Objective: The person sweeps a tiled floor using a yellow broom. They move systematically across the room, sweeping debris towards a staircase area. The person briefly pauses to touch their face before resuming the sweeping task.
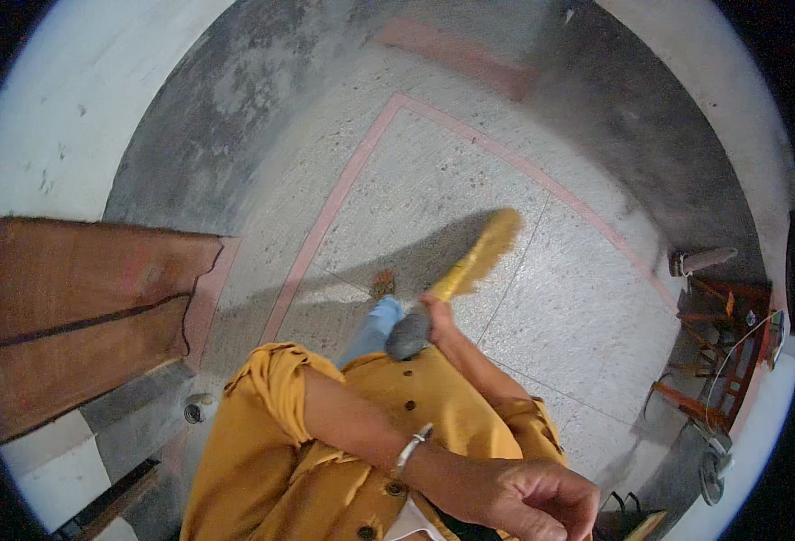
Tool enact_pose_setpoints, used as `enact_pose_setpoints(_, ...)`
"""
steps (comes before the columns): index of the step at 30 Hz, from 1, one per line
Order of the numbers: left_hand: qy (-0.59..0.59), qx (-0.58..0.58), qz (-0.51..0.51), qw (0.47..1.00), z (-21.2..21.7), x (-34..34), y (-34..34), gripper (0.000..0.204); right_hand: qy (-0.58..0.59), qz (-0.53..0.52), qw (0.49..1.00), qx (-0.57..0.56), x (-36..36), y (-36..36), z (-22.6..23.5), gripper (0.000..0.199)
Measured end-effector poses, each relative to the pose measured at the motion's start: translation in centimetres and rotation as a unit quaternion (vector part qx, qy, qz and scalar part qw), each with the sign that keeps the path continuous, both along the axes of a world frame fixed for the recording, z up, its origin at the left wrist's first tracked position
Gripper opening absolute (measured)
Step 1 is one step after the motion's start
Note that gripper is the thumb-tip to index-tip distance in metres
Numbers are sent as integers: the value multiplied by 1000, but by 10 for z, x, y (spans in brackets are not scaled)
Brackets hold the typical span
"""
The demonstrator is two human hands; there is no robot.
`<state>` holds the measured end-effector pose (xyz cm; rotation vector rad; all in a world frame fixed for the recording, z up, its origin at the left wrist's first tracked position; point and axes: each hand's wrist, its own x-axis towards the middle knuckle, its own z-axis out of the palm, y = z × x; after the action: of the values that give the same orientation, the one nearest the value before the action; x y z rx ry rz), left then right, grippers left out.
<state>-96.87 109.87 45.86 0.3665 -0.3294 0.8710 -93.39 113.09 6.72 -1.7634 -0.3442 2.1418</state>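
My right hand (440,317) is closed around the handle of a yellow broom (483,252). The broom slants away over the floor, its bristles blurred at the far end. A dark grey rounded piece (408,336) sits beside that hand; whether it is the end of the broom handle I cannot tell. My left forearm crosses my mustard shirt (415,397) to the lower right, a silver bracelet (413,448) at its wrist. My left hand (542,496) has its fingers curled in, with nothing visible in them; the lower edge cuts it off.
Speckled floor (397,189) with a pink border stripe spreads ahead. Brown hanging cloth (82,307) covers the left side. On the right, a wooden rack (731,352) stands against the wall, with a whitish rolled item (708,260) beside it. My sandalled foot (383,283) is forward.
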Motion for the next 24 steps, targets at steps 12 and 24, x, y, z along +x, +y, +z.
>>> enact_pose_setpoints(12, 25, -38, -29, 999, -6, -88, 58, 16, 194, -2, 980, 45, -100, 137, 19, 23)
enact_pose_setpoints(24, 17, -4, -1, 1000, -6, -86, 149, 19, -112, -31, 961, 249, 105, 266, -9, 21)
